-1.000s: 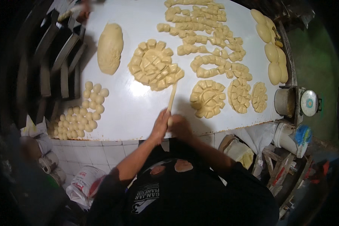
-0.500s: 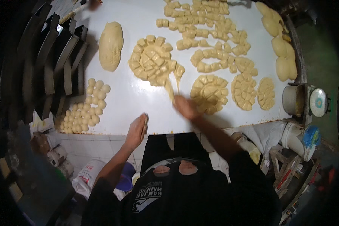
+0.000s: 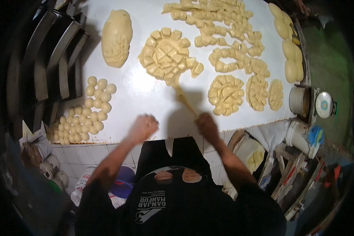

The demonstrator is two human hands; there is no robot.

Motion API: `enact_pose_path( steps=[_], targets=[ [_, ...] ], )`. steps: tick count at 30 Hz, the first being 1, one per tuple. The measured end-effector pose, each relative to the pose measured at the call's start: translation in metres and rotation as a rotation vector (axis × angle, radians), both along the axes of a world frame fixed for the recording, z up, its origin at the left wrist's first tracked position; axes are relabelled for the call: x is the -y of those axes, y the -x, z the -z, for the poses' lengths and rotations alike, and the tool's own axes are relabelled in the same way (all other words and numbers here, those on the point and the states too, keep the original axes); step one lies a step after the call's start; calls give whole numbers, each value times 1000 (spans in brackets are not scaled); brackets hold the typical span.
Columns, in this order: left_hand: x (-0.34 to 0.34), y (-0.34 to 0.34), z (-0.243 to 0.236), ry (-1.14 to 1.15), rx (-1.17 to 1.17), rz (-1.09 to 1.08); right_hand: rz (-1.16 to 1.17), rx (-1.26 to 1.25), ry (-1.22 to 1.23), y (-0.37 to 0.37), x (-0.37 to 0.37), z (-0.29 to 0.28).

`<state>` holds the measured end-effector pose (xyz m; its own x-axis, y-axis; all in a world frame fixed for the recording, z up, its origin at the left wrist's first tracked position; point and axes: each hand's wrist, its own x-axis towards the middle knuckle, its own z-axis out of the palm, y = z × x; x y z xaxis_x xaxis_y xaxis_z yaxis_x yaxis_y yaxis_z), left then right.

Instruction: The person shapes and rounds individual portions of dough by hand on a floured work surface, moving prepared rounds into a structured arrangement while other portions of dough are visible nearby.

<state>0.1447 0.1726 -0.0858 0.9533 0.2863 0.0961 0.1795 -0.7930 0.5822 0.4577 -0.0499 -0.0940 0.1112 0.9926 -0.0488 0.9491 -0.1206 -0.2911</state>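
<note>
My right hand (image 3: pixel 204 120) grips the lower end of a stretched dough strip (image 3: pixel 185 100), which runs up to a cut, flower-shaped dough piece (image 3: pixel 165 53) in the middle of the white table (image 3: pixel 145 98). My left hand (image 3: pixel 144 125), smeared by motion, is curled closed near the front edge, apart from the strip; whatever it may hold cannot be made out. To its left lie several small dough balls (image 3: pixel 82 122). A smooth oblong dough lump (image 3: pixel 116 37) rests at the back left. Cut dough rounds (image 3: pixel 224 94) and wavy cut strips (image 3: pixel 232 35) fill the right side.
Stacked dark metal tins (image 3: pixel 59 59) crowd the left. Plump dough pieces (image 3: pixel 293 59) line the right edge, beside a metal pot (image 3: pixel 299 100) and a small scale (image 3: pixel 323 106). Buckets (image 3: pixel 299 135), a blue basin (image 3: pixel 122 183) and sacks (image 3: pixel 82 181) stand below the table.
My hands were together on the strip; my left hand has moved away leftward. My right hand has drawn the strip down and rightward, lengthening it from the flower-shaped piece.
</note>
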Motion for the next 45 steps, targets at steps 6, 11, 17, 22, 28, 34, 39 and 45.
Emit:
enact_pose_path(
  steps=[6,11,17,22,28,34,39,45],
  targets=[
    [-10,-76,-20,110,-177,-290,1178,-768,-242,9,-32,-101],
    [-19,-97,-53,-53,153,-247,895,-760,-43,37,-40,-94],
    [-66,-139,-45,-209,175,-52,-161,-235,-101,60,-51,-65],
    [-4,-50,-35,78,139,-264,270,-151,-225,96,-136,-17],
    [-57,2,-27,-82,-86,-76,-219,-64,-234,49,-89,-12],
    [32,-16,-7,37,73,-271,19,-147,-354,112,-108,-6],
    [-33,-14,-19,-204,106,-586,-200,-320,-286,52,-156,-34],
    [51,24,-5,-2,161,-475,-487,-263,-329,61,-104,-22]
  ],
)
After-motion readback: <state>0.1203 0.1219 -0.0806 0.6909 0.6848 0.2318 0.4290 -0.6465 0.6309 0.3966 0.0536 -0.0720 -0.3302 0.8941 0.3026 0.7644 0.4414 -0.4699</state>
